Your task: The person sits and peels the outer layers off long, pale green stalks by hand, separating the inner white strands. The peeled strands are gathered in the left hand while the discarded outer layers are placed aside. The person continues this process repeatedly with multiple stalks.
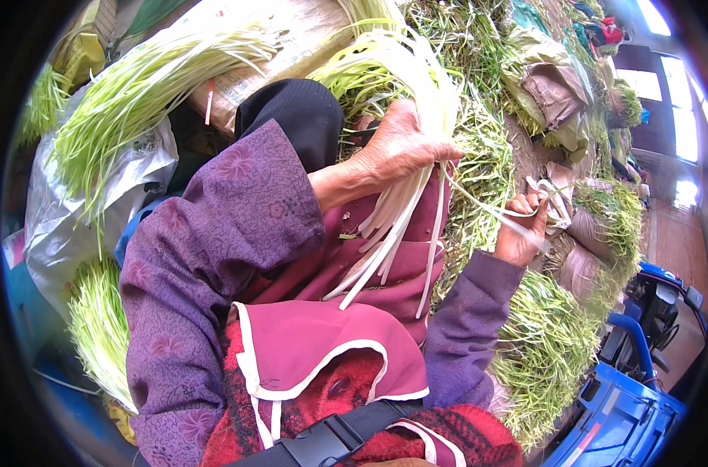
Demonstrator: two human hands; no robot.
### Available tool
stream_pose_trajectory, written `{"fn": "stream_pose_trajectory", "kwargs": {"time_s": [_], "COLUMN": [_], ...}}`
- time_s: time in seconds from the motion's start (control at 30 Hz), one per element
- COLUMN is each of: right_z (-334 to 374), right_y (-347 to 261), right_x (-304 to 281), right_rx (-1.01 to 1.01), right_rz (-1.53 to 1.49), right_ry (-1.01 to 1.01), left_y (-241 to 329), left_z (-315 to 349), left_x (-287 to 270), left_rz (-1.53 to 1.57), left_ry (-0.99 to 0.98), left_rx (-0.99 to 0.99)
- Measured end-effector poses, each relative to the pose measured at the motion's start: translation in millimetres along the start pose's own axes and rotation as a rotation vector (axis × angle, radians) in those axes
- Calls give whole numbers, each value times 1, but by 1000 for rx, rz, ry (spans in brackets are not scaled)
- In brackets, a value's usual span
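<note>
One bundle of pale stalks (439,101) above the maroon apron (307,338)

The left hand (397,148) is closed around the bundle of pale stalks, and its thumb presses across them. This bundle lies over the far part of the maroon apron: its yellow-green ends bend over beyond the apron, while its white ends hang down in front of the apron's cloth. From the bundle, a thin pale strand (486,208) stretches out to the right of the apron and passes across the right hand (520,233). The fingers of this hand are curled, but I cannot tell whether they grip the strand, or the crumpled white piece (558,204) which is just beside them.

To the left of the apron, and farther away than it, a big pile of light green stalks (155,89) lies partly over a white sack (54,226). Also to the left of the apron, but nearer to the body, there is another green bunch (101,319). To the right of the apron spreads a heap of loose green leaves (544,331), and farther to the right of the apron stands a blue vehicle (626,412)
</note>
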State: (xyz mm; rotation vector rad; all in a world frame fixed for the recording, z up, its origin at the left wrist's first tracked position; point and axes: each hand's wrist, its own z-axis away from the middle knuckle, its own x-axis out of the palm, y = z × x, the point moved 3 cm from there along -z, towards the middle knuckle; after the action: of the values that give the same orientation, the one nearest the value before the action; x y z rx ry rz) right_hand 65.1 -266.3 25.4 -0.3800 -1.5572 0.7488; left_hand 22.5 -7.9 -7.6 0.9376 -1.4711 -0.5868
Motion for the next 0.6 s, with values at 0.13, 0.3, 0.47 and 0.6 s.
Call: {"fn": "stream_pose_trajectory", "kwargs": {"time_s": [0.13, 0.3, 0.47, 0.6], "right_z": [-11, -8, -37, -82], "right_y": [-64, -87, -29, 39], "right_x": [-76, -117, -38, 55], "right_rx": [-281, -102, -130, -405], "right_rz": [454, 1886, 1728, 1667], "right_ry": [248, 619, 99, -350], "left_y": [2, 9, 5, -1], "left_z": [3, 6, 8, 12], "left_x": [3, 3, 11, 18], "left_rz": [-30, -221, -295, -311], "left_ry": [1, 16, -87, -91], "left_rx": [-23, -28, -175, -161]}}
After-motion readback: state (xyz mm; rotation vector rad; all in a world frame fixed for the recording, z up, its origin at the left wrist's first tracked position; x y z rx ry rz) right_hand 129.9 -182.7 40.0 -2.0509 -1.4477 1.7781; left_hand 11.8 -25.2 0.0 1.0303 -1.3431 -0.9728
